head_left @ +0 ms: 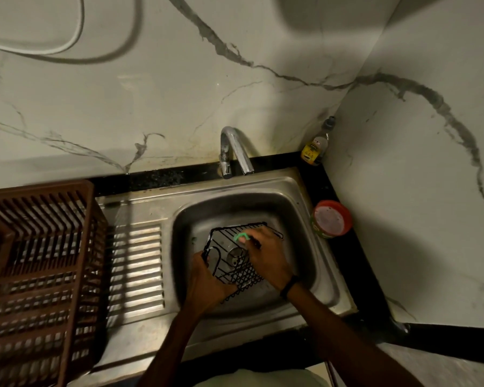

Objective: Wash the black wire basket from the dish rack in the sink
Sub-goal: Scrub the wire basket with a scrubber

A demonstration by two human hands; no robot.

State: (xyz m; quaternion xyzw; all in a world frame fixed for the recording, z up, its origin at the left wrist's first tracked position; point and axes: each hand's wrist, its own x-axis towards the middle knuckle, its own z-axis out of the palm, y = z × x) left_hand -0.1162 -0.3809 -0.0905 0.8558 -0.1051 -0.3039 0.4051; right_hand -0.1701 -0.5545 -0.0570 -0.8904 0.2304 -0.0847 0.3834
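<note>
The scrubbing step is in hand. The basket (pixel 242 275) sits inside the sink (pixel 196 219), tilted over the drain, its near-left corner raised toward the front-left of the bowl and its far side down near the middle.

The left hand (pixel 207 277) grips the near-left rim, fingers curled round the wire, bracing it. The right hand (pixel 266 255) lies over the far-right part of the basket, its fingertips pinching a small green scrubber (pixel 242 237) against the wires; how much of the scrubber lies under the hand cannot be seen.

No stream shows from the tap (pixel 235 149) at the sink's back edge, so this looks like rubbing rather than rinsing. The rack (pixel 39 247) stands on the drainboard at the left edge. A red-lidded tub (pixel 331 219) sits at the sink's right edge, and a bottle (pixel 316 146) in the back-right corner.

Next, the scrubber probably needs working along the remaining wires, with the left hand turning the basket to bring the mesh side and underside up. A rinse under the tap would follow.
</note>
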